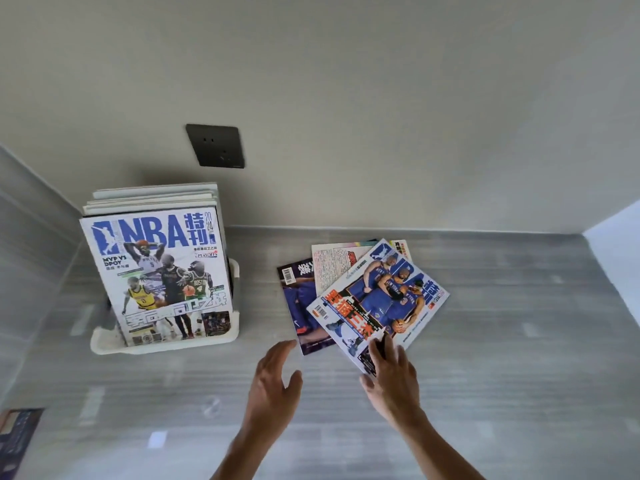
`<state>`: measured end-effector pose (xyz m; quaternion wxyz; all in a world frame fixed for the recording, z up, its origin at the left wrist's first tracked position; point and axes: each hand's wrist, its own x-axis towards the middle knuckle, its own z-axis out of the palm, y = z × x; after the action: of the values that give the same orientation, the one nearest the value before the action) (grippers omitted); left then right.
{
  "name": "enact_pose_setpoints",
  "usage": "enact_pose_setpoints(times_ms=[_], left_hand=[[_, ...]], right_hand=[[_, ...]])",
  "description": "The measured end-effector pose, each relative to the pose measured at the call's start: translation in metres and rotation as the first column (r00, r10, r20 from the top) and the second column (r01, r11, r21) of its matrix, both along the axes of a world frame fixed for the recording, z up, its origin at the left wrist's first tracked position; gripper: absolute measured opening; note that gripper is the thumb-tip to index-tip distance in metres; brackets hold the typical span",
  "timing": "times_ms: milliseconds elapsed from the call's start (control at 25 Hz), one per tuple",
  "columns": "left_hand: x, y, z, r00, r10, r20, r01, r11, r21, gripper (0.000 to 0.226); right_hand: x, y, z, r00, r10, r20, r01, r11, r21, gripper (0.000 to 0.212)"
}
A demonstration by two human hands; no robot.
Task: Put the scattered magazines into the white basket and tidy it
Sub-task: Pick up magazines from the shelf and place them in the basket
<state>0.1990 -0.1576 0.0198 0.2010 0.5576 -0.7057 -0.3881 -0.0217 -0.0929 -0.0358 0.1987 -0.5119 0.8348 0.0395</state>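
A white basket (162, 344) stands at the left on the grey counter, with several magazines upright in it; the front one (156, 275) has a white and blue NBA cover. To its right lies a loose fan of magazines. The top one (377, 299) shows players in blue. Under it are a white text page (332, 261) and a dark purple magazine (301, 306). My right hand (391, 375) rests with straight fingers on the near corner of the top magazine. My left hand (273, 382) hovers open just left of the pile, holding nothing.
A black wall socket (216, 146) sits on the wall behind the basket. A dark printed item (17, 438) shows at the bottom left edge. Walls close the counter (502, 341) at the back and left.
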Motion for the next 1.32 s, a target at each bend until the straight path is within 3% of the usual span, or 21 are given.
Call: enact_pose_setpoints(times_ms=[120,200,280,320,360,440,480,520,640,680,720,800,840,920,1000,1080,1160,1240,1320], left_hand=[[-0.025,0.016,-0.003,0.997,-0.060,0.050,0.058,0.997,0.043,0.048],[-0.043,0.028,-0.012,0.973,-0.177,0.145,0.167,0.983,0.079,0.051],[-0.055,0.045,-0.023,0.895,-0.306,0.325,0.261,0.949,0.176,0.062],[-0.057,0.053,-0.028,0.860,-0.339,0.380,0.269,0.936,0.228,0.067],[-0.058,0.060,-0.033,0.845,-0.348,0.406,0.259,0.930,0.259,0.072],[-0.058,0.067,-0.039,0.843,-0.353,0.406,0.246,0.924,0.291,0.079],[-0.057,0.066,-0.040,0.839,-0.368,0.400,0.262,0.919,0.296,0.079],[-0.056,0.065,-0.041,0.839,-0.375,0.394,0.272,0.917,0.292,0.077],[-0.053,0.059,-0.039,0.873,-0.358,0.331,0.268,0.920,0.287,0.066],[-0.055,0.058,-0.036,0.904,-0.332,0.268,0.253,0.923,0.289,0.060],[-0.059,0.056,-0.032,0.942,-0.288,0.172,0.224,0.922,0.317,0.054],[-0.070,0.044,-0.018,0.991,-0.055,-0.123,0.110,0.854,0.508,0.045],[-0.076,0.037,-0.011,0.964,0.127,-0.233,0.046,0.784,0.619,0.037],[-0.077,0.025,0.002,0.874,0.393,-0.285,-0.139,0.765,0.629,0.017],[-0.062,0.018,0.016,0.882,0.414,-0.224,-0.295,0.858,0.421,0.008],[-0.037,0.015,0.040,0.900,0.309,-0.309,-0.206,0.923,0.326,0.007],[-0.006,0.010,0.065,0.854,0.153,-0.497,0.031,0.939,0.342,0.015],[0.032,0.008,0.085,0.809,0.053,-0.585,0.177,0.928,0.329,0.026],[0.062,0.007,0.092,0.794,0.087,-0.602,0.120,0.948,0.295,0.029]], right_hand=[[0.010,0.051,0.006,0.988,0.143,0.063,-0.143,0.990,-0.005,0.072],[0.013,0.081,0.013,0.973,0.192,0.128,-0.178,0.978,-0.109,0.066],[0.003,0.100,0.009,0.973,0.130,0.192,-0.076,0.962,-0.264,0.056],[-0.004,0.103,0.007,0.956,-0.009,0.294,0.097,0.953,-0.287,0.054],[-0.011,0.100,0.007,0.883,-0.203,0.422,0.330,0.909,-0.253,0.055],[-0.014,0.084,0.012,0.551,-0.489,0.676,0.687,0.726,-0.035,0.056],[-0.014,0.073,0.016,0.365,-0.524,0.770,0.750,0.655,0.090,0.054],[-0.014,0.065,0.019,0.253,-0.539,0.803,0.768,0.617,0.172,0.050],[-0.021,0.052,0.026,0.077,-0.600,0.796,0.803,0.511,0.308,0.025],[-0.020,0.052,0.029,0.082,-0.596,0.799,0.805,0.512,0.300,0.016],[-0.018,0.053,0.036,0.166,-0.554,0.816,0.797,0.562,0.220,0.009],[0.005,0.046,0.060,0.420,-0.287,0.861,0.639,0.767,-0.056,0.013],[0.022,0.042,0.070,0.444,-0.134,0.886,0.529,0.837,-0.139,0.020],[0.054,0.034,0.087,0.295,-0.033,0.955,0.383,0.920,-0.087,0.029],[0.062,0.031,0.085,0.202,-0.086,0.976,0.366,0.931,0.006,0.033],[0.051,0.029,0.079,0.237,-0.173,0.956,0.460,0.887,0.047,0.030],[0.030,0.023,0.076,0.285,-0.232,0.930,0.537,0.842,0.046,0.051],[0.021,0.007,0.081,0.199,-0.225,0.954,0.541,0.837,0.085,0.061],[0.024,-0.011,0.090,0.134,-0.201,0.971,0.516,0.850,0.104,0.049]])
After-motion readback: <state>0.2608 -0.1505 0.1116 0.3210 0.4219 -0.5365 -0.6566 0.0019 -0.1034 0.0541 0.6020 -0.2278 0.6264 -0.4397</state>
